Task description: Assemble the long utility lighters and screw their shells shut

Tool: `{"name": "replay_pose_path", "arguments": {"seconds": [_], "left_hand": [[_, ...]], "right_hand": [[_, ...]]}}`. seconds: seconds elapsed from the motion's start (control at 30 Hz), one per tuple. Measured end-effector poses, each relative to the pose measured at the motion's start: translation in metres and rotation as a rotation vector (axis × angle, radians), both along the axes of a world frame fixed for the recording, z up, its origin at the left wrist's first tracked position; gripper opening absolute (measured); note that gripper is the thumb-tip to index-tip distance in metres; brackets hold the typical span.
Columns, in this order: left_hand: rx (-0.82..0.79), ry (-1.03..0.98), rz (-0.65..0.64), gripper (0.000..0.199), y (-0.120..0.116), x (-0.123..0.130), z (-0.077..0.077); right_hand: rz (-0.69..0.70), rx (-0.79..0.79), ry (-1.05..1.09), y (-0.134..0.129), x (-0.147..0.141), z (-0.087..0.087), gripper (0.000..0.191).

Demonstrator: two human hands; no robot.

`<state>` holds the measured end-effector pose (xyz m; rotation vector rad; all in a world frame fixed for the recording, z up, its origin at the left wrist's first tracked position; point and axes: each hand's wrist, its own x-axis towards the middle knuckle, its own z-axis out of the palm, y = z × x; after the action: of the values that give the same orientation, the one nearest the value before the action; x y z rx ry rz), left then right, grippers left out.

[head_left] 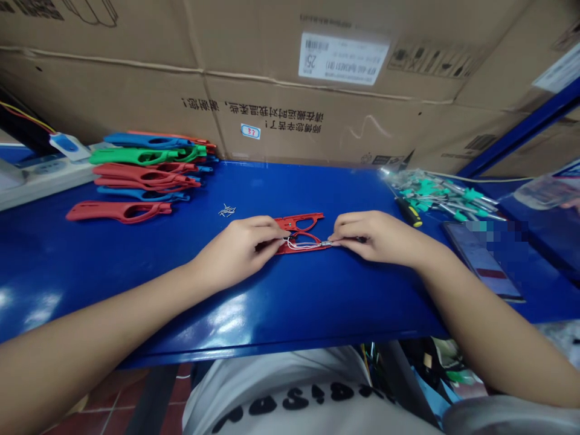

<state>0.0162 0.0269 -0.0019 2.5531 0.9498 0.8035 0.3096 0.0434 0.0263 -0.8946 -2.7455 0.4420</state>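
Note:
Two red plastic lighter handle halves lie on the blue table, one (312, 216) behind the other (301, 249), each with a trigger loop opening. My left hand (247, 244) is closed in a pinch at their left end, on a small dark part that its fingertips mostly hide. White wires (296, 245) run from there across the nearer half to a small metal tip (325, 243). My right hand (369, 237) pinches that tip at the right end of the nearer half.
Left of the hands, red, green and blue lighter handles (145, 175) are stacked beside a power strip (49, 175). Small screws (227, 210) lie behind my left hand. At right are metal tubes with green pieces (439, 193), a yellow-black screwdriver (411, 212) and a phone (483, 260). Cardboard boxes (272, 72) back the table.

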Motion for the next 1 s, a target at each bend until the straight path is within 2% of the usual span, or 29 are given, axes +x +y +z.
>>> {"name": "replay_pose_path", "arguments": {"seconds": [0.6,0.73,0.87,1.0], "left_hand": [[-0.031,0.036,0.023,0.023,0.001,0.001,-0.001],[-0.018,0.039,0.026,0.022,0.001,0.001,-0.002],[-0.009,0.031,0.024,0.023,0.002,0.001,-0.003],[0.006,-0.001,0.032,0.020,0.003,0.002,-0.003]], "right_hand": [[-0.067,0.126,-0.267,-0.011,-0.006,0.010,0.024],[-0.083,0.089,-0.180,-0.015,-0.009,0.010,0.019],[-0.128,0.037,-0.033,-0.019,-0.021,0.004,0.026],[-0.163,0.034,-0.029,-0.018,-0.032,-0.006,0.016]]}}
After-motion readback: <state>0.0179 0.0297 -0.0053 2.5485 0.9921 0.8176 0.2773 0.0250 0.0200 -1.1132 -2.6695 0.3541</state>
